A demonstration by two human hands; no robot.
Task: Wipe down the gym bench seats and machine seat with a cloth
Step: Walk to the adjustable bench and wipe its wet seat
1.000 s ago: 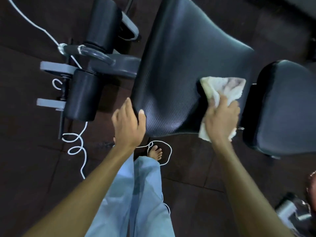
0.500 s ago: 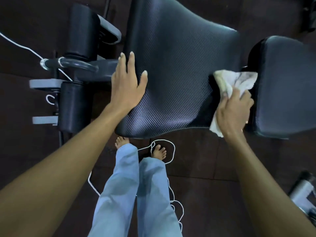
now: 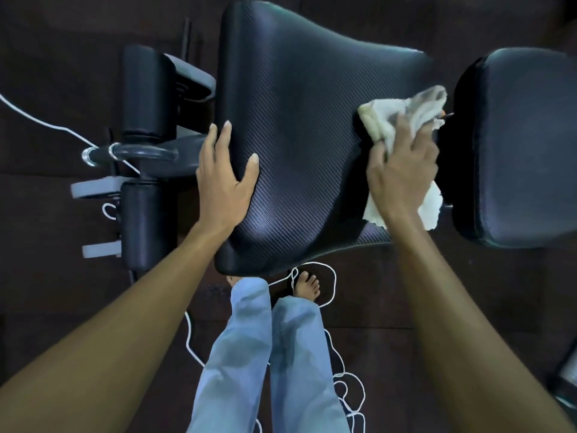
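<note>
Item: textured black seat pad (image 3: 306,135) of a gym bench, seen from above, wide at its left end and narrowing toward the right.

Item: second black pad (image 3: 524,151), smooth, just beside the first on the right, with a dark gap between them.

Item: cloth (image 3: 402,110), off-white and crumpled. It lies on the right end of the textured seat pad, at the edge of the gap. One corner sticks out above the fingertips and another part shows below the palm.

Item: right hand (image 3: 402,173), palm down on the cloth. Its fingers (image 3: 421,135) are slightly spread and laid fairly straight over the fabric, pressing it to the pad. The thumb sits against the cloth's folded left edge.

Item: left hand (image 3: 224,182), flat on the left edge of the textured pad. Its fingers are straight and held together along the rim, with the thumb spread apart onto the upper surface. It holds nothing.

Item: two black foam rollers, upper (image 3: 146,95) and lower (image 3: 140,223), left of the pad on the frame, with a chrome-tipped bar (image 3: 125,151) between them.

Item: white cord (image 3: 331,285), looping over the dark floor (image 3: 468,292), past the rollers and around a bare foot (image 3: 307,285).

Item: light blue trousers (image 3: 249,354), close against the near edge of the seat pad.
</note>
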